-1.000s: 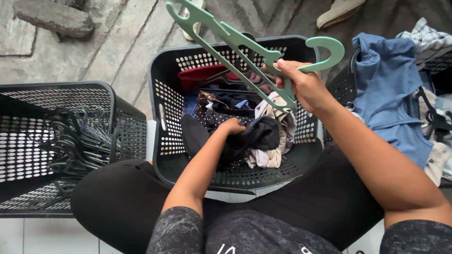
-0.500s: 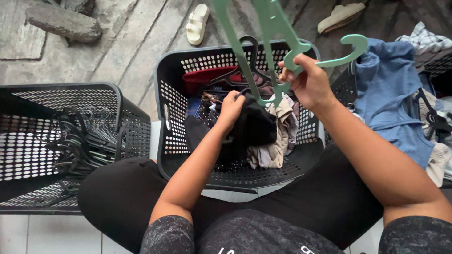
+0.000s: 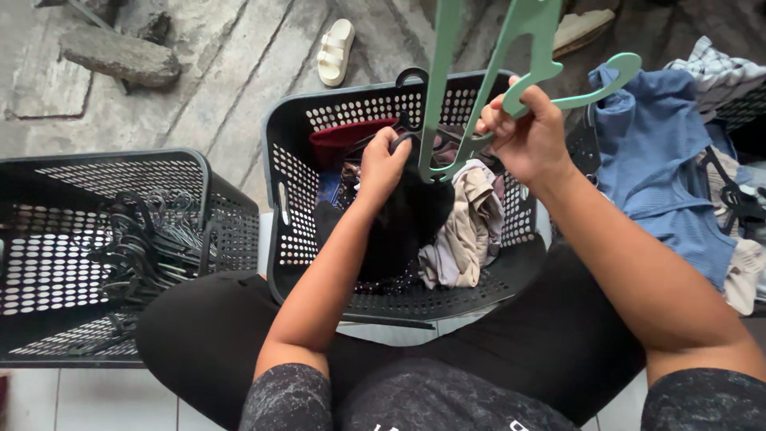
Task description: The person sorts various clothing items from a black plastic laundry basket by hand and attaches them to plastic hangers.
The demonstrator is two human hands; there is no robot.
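Since the earlier frames the green plastic hanger (image 3: 479, 88) has swung from a slant to nearly upright, and the left hand (image 3: 383, 164) has risen from the basket floor with the black garment (image 3: 403, 219), coming close under the hanger's lower end.

Far left: a black perforated laundry basket (image 3: 48, 231) stands on pale floor tile (image 3: 80, 395); a tangle of dark wire hangers (image 3: 148, 247) lies inside it against its right wall. Behind it, a grey stone slab (image 3: 120, 56) rests on rough concrete ground (image 3: 231, 72), and a cream sandal (image 3: 335, 49) lies further back.

Centre: a second black perforated basket (image 3: 279, 207) sits between the person's knees, holding a dark red cloth (image 3: 343, 136) at the rear and a beige garment (image 3: 471, 215) on the right. The left forearm reaches forward and up from the lap; the fingers of the left hand are curled tight around the top of the black garment, which hangs down into the basket.

Right of centre: the right hand (image 3: 527, 132) is raised at the basket's far rim, wrist bent, fingers closed around the hanger at the base of its hook; the hook points right, and the hanger's arms run up out of view. The lower end of the hanger sits just beside the left knuckles.

Far right: a blue ribbed top (image 3: 662, 168) drapes over another dark basket, with a checked cloth (image 3: 718, 64) behind it.
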